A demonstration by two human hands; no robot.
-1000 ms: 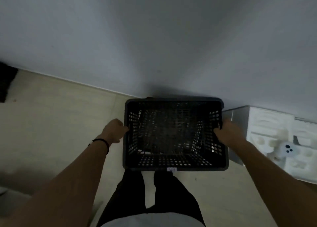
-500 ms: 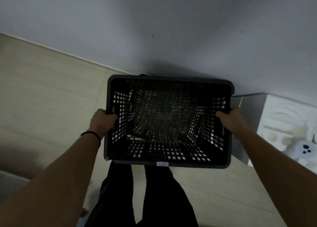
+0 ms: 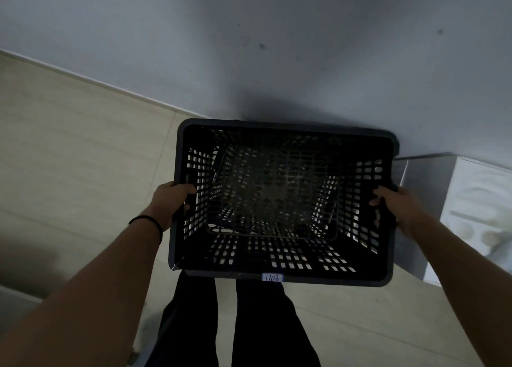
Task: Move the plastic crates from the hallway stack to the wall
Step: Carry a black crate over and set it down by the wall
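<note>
A black perforated plastic crate (image 3: 282,276), open side up and empty, is held in front of my legs with its far rim close to the grey wall (image 3: 249,48). A small white label reading 1103 sits on its near rim. My left hand (image 3: 171,200) grips the crate's left side, fingers hooked over the rim; a black band circles that wrist. My right hand (image 3: 399,208) grips the right side the same way. Whether the crate rests on the floor cannot be told.
A white moulded packaging tray in an open box (image 3: 471,200) stands against the wall just right of the crate. Pale tiled floor (image 3: 83,158) stretches to the left. My dark trouser legs (image 3: 227,325) are directly below the crate.
Compared with a second ago the crate looks larger and nearer to me, and the view has shifted so the wall edge sits higher. Both hands keep the same grip.
</note>
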